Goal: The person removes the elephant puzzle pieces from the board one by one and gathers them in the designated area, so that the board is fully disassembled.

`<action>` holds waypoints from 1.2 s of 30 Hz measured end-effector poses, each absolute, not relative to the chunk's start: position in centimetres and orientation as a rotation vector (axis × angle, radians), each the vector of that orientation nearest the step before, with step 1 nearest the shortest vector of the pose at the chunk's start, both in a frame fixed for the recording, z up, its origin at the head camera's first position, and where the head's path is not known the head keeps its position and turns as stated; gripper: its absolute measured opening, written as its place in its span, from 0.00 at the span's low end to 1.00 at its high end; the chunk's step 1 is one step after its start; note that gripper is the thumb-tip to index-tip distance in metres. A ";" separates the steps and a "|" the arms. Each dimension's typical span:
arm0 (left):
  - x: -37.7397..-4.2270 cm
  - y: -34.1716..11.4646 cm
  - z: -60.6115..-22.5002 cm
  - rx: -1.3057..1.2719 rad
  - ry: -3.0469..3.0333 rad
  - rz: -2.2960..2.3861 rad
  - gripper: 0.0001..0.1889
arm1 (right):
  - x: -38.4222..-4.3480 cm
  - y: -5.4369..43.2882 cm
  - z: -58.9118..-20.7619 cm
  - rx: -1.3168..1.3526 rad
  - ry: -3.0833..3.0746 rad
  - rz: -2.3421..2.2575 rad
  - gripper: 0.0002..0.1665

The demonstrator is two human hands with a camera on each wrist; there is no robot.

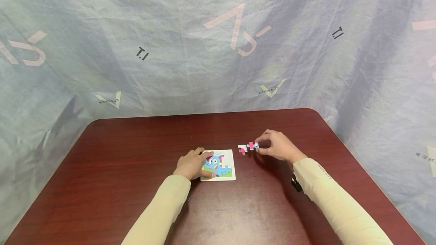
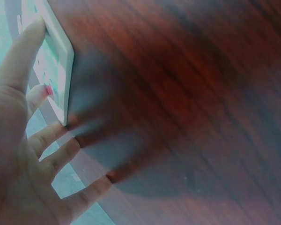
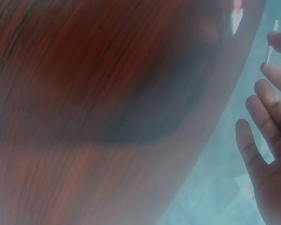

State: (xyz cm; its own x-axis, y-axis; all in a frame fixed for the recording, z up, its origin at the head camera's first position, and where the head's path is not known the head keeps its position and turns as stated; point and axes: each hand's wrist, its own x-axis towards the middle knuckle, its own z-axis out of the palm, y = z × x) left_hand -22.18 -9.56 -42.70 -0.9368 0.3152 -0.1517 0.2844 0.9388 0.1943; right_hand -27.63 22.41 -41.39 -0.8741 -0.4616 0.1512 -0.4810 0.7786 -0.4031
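Observation:
A square jigsaw puzzle board (image 1: 228, 178) with a pale frame and a blue elephant picture lies on the table; a white gap shows at the picture's upper right. My left hand (image 1: 191, 165) rests at its left side, thumb and index finger laid over the picture. In the left wrist view the other fingers (image 2: 61, 157) spread past the board's edge. To the right, my right hand (image 1: 277, 146) pinches a pink-and-blue puzzle piece (image 1: 251, 145) between thumb and index finger. The right wrist view shows that piece (image 3: 270, 49) edge-on, lifted off the table. Another pink-and-white piece (image 1: 242, 149) lies just left of it.
The dark red wooden table (image 1: 136, 150) has rounded far corners. Behind it and along both sides hangs a grey printed cloth (image 1: 190, 67). Both forearms reach in from the near edge in pale sleeves (image 1: 334, 196).

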 end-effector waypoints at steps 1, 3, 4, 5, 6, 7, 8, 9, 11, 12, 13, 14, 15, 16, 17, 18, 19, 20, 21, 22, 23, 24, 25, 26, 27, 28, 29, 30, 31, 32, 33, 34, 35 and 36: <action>-22.2 -9.6 -42.7 0.452 2.912 0.253 0.42 | -27.7 22.7 -41.4 0.771 -2.925 0.671 0.15; -22.2 -9.6 -42.8 0.450 2.910 0.253 0.42 | -27.9 23.1 -41.5 0.758 -2.934 0.660 0.15; -22.2 -9.5 -42.8 0.452 2.912 0.250 0.42 | -28.0 23.3 -41.6 0.750 -2.938 0.657 0.15; -22.2 -9.5 -42.7 0.453 2.913 0.246 0.42 | -28.1 23.5 -41.6 0.743 -2.942 0.653 0.15; -22.2 -9.5 -42.7 0.455 2.914 0.244 0.42 | -28.2 23.7 -41.7 0.734 -2.947 0.649 0.15; -22.2 -9.5 -42.7 0.455 2.914 0.243 0.42 | -28.3 23.8 -41.8 0.731 -2.953 0.643 0.15; -22.2 -9.5 -42.7 0.457 2.914 0.241 0.42 | -28.4 24.0 -41.8 0.722 -2.962 0.641 0.15; -22.2 -9.6 -42.6 0.459 2.915 0.237 0.42 | -28.4 24.1 -41.9 0.712 -2.971 0.636 0.15; -22.2 -9.5 -42.6 0.460 2.911 0.236 0.42 | -28.5 24.2 -42.0 0.689 -2.996 0.627 0.15; -22.2 -9.5 -42.6 0.461 2.910 0.238 0.42 | -28.6 24.2 -42.1 0.675 -3.010 0.627 0.15; -22.2 -9.5 -42.6 0.461 2.909 0.239 0.42 | -28.6 24.2 -42.1 0.663 -3.022 0.625 0.16; -22.2 -9.5 -42.6 0.461 2.908 0.242 0.42 | -28.6 24.3 -42.2 0.650 -3.032 0.621 0.16; -22.2 -9.5 -42.6 0.461 2.908 0.242 0.42 | -28.7 24.3 -42.3 0.638 -3.043 0.619 0.16; -22.2 -9.5 -42.6 0.460 2.906 0.247 0.42 | -28.7 24.3 -42.4 0.626 -3.053 0.620 0.16; -22.1 -9.6 -42.5 0.459 2.906 0.250 0.42 | -28.8 24.4 -42.5 0.619 -3.059 0.618 0.16; -22.1 -9.6 -42.5 0.458 2.907 0.251 0.42 | -28.8 24.4 -42.6 0.613 -3.063 0.617 0.17; -22.1 -9.6 -42.5 0.458 2.909 0.253 0.42 | -28.9 24.4 -42.7 0.611 -3.065 0.611 0.17; -22.1 -9.6 -42.5 0.456 2.909 0.254 0.42 | -28.9 24.4 -42.8 0.613 -3.066 0.608 0.17; -22.1 -9.6 -42.5 0.456 2.908 0.256 0.42 | -28.9 24.4 -42.9 0.618 -3.067 0.604 0.17; -22.1 -9.6 -42.5 0.454 2.906 0.258 0.42 | -29.0 24.3 -43.0 0.623 -3.067 0.602 0.17; -22.1 -9.6 -42.5 0.457 2.908 0.256 0.42 | -29.0 24.3 -43.0 0.629 -3.066 0.597 0.17; -22.1 -9.6 -42.5 0.458 2.908 0.255 0.42 | -29.0 24.3 -43.1 0.634 -3.066 0.593 0.17; -22.1 -9.6 -42.5 0.459 2.908 0.257 0.42 | -29.0 24.2 -43.1 0.640 -3.066 0.584 0.17; -22.1 -9.6 -42.4 0.459 2.907 0.258 0.42 | -29.0 24.2 -43.2 0.646 -3.067 0.578 0.17; -22.1 -9.6 -42.4 0.460 2.908 0.259 0.42 | -29.0 24.1 -43.2 0.649 -3.068 0.571 0.17; -22.1 -9.6 -42.5 0.462 2.910 0.257 0.42 | -29.0 24.1 -43.2 0.650 -3.069 0.564 0.18; -22.1 -9.6 -42.5 0.463 2.911 0.258 0.42 | -29.0 24.0 -43.2 0.649 -3.071 0.557 0.18; -22.1 -9.6 -42.4 0.460 2.910 0.260 0.42 | -29.1 24.0 -43.2 0.650 -3.072 0.549 0.18; -22.1 -9.6 -42.5 0.460 2.911 0.260 0.42 | -29.1 23.9 -43.2 0.650 -3.074 0.542 0.18; -22.1 -9.6 -42.5 0.460 2.913 0.259 0.42 | -29.1 23.9 -43.2 0.648 -3.075 0.540 0.18; -22.1 -9.6 -42.5 0.459 2.913 0.259 0.42 | -29.1 23.8 -43.2 0.645 -3.076 0.539 0.18; -22.1 -9.6 -42.6 0.458 2.914 0.259 0.42 | -29.1 23.8 -43.3 0.642 -3.077 0.537 0.18; -22.1 -9.6 -42.6 0.455 2.912 0.262 0.42 | -29.1 23.7 -43.3 0.640 -3.077 0.538 0.18; -22.1 -9.6 -42.5 0.455 2.914 0.260 0.42 | -29.1 23.7 -43.3 0.637 -3.076 0.537 0.18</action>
